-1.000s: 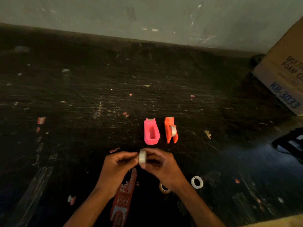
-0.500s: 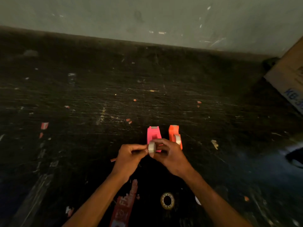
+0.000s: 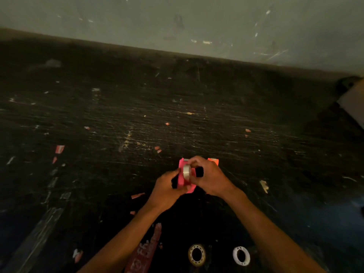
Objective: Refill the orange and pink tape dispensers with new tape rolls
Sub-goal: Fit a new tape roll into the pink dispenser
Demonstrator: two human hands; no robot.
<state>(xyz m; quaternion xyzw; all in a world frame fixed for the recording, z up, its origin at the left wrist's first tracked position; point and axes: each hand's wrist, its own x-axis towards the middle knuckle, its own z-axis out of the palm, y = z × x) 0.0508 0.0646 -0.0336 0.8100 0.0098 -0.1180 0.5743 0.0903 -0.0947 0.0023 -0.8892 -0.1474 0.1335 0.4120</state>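
Observation:
The pink tape dispenser [image 3: 180, 164] sits on the dark scratched table [image 3: 137, 125], mostly covered by my hands. A clear tape roll [image 3: 186, 171] stands on edge over its slot, pinched by my right hand [image 3: 208, 177]. My left hand [image 3: 167, 189] grips the pink dispenser's near left side and touches the roll. Only a corner of the orange dispenser [image 3: 214, 160] shows behind my right hand. Two spent tape cores lie near me: a yellowish ring [image 3: 197, 255] and a white ring [image 3: 241, 255].
A red printed strip of tape [image 3: 145, 251] is stuck to the table between my forearms. A cardboard box [image 3: 354, 103] juts in at the right edge. A grey wall [image 3: 177, 22] closes the far side. Small paper scraps dot the surface.
Both hands carried the clear roll away from me, from in front of the dispensers to directly over the pink one. My left hand now holds the pink dispenser. The view tilted down and left.

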